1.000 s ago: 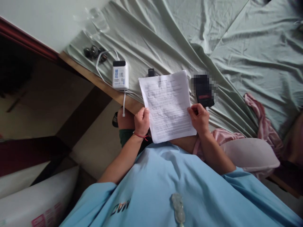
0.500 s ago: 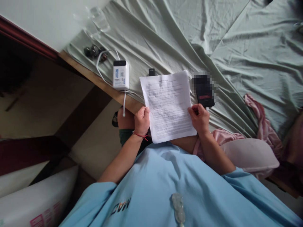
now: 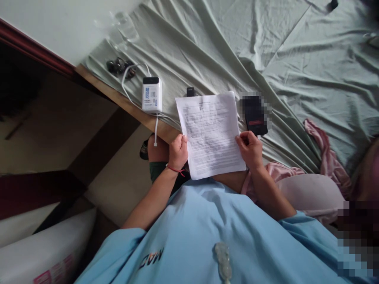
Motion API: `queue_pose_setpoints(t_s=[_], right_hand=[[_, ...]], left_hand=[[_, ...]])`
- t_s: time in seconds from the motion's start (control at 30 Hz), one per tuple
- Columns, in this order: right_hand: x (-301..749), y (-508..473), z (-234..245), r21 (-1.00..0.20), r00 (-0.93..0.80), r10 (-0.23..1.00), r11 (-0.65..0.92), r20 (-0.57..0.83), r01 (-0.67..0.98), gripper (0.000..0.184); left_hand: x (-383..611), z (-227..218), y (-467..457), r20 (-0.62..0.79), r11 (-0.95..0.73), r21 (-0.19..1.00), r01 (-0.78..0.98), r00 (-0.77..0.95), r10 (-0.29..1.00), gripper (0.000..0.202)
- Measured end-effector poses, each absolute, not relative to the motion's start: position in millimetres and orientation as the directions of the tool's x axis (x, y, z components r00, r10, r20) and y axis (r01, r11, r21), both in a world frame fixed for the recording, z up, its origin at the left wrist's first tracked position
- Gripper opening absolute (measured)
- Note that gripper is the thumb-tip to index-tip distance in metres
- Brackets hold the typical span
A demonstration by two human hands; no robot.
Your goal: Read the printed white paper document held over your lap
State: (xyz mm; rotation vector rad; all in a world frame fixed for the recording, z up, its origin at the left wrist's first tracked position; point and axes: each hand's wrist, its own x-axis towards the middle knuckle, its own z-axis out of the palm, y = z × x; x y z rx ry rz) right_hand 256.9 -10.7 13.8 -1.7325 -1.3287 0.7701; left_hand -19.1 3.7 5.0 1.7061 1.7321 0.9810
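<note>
Now, left grip: the left hand [image 3: 178,151] is curled tight on the left edge of the printed sheet [image 3: 211,134], thumb on the printed face, fingers folded behind it; a red string sits on the wrist
Right grip: the right hand [image 3: 250,149] pinches the right edge of the same sheet, thumb on top, fingers bent under; both hands are closed on paper, neither spread
Sheet: a single white page of printed lines, tilted a little so its top leans toward 11 o'clock, held up over the lap with its upper part above the near edge of the bed
Bed: a wrinkled pale green bedsheet [image 3: 266,55] covers it and fills the view from 12 to 3 o'clock; its wooden edge [image 3: 118,100] runs along the 10 o'clock side
Power bank: a white power bank [image 3: 152,94] lies on the bed at 10 o'clock from the page, near it but apart, with a white cable [image 3: 130,85] looping off it and a short end hanging over the wooden edge
Dark device: a black device [image 3: 255,114], partly blurred, lies on the bedsheet just beside the page's right edge, at 12 o'clock from the right hand
Small black item: just at the page's top left corner [image 3: 190,91]; what it is cannot be told
Pink cloth: a pink cloth [image 3: 319,146] is bunched on the bed at 3 o'clock from the right hand
Clothing: a light blue shirt [image 3: 213,228] fills the 6 o'clock part of the view
Containers: cannot tell any in view
</note>
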Motion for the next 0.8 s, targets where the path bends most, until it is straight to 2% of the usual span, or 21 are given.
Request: queue_pose_setpoints(t_s=[0.13, 0.27, 0.33, 0.47, 0.53, 0.67, 0.8], right_hand=[[266, -21, 39, -0.874, 0.259, 0.965, -0.157, -0.037, 0.46, 0.021], [300, -44, 74, -0.787, 0.348, 0.933, -0.146, 0.093, 0.6, 0.019], [331, -61, 85, -0.659, 0.43, 0.888, -0.226, 0.164, 0.718, 0.018], [407, -103, 78, -0.229, 0.444, 0.85, -0.389, 0.286, 0.892, 0.027], [437, -126, 66, -0.113, 0.502, 0.833, -0.489, 0.232, 0.865, 0.039], [457, -157, 44, -0.035, 0.671, 0.741, -0.67, 0.025, 0.742, 0.057], [442, -157, 37, -0.015, 0.636, 0.768, -0.637, 0.08, 0.771, 0.053]], left_hand=[[-18, 7, 3, 0.124, -0.055, 0.775, 0.63, -0.067, 0.99, 0.036], [-19, 6, 4, 0.128, -0.063, 0.769, 0.636, -0.056, 0.99, 0.034], [-20, 6, 4, 0.128, -0.068, 0.771, 0.633, -0.05, 0.99, 0.034], [-20, 6, 4, 0.127, -0.07, 0.775, 0.628, -0.047, 0.991, 0.033], [-19, 6, 4, 0.131, -0.075, 0.776, 0.626, -0.043, 0.99, 0.033], [-19, 6, 4, 0.137, -0.09, 0.784, 0.614, -0.03, 0.99, 0.033], [-20, 6, 3, 0.125, -0.083, 0.79, 0.608, -0.027, 0.992, 0.033]])
